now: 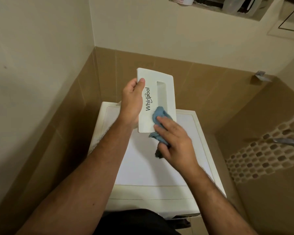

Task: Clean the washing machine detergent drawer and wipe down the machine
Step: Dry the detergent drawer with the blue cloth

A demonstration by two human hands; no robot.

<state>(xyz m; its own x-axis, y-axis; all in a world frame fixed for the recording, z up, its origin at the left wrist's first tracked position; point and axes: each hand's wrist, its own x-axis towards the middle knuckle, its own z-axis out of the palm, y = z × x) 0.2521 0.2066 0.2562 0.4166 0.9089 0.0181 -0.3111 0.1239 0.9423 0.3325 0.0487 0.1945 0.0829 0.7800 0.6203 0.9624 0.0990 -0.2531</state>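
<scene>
Both my bare forearms reach forward and up from the bottom of the view, converging in the middle. My left hand point(131, 99) is raised, back toward me, fingers wrapped behind the detergent drawer point(155, 92) and thumb laid flat on its front face. My right hand point(174, 141) sits lower, knuckles up, fingers extended and pressing a bunched blue cloth point(159, 116) against it.

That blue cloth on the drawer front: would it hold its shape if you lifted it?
Probably not. The blue cloth bunches under the right hand and droops below the drawer front, so it looks floppy. It likely weighs little.
</scene>
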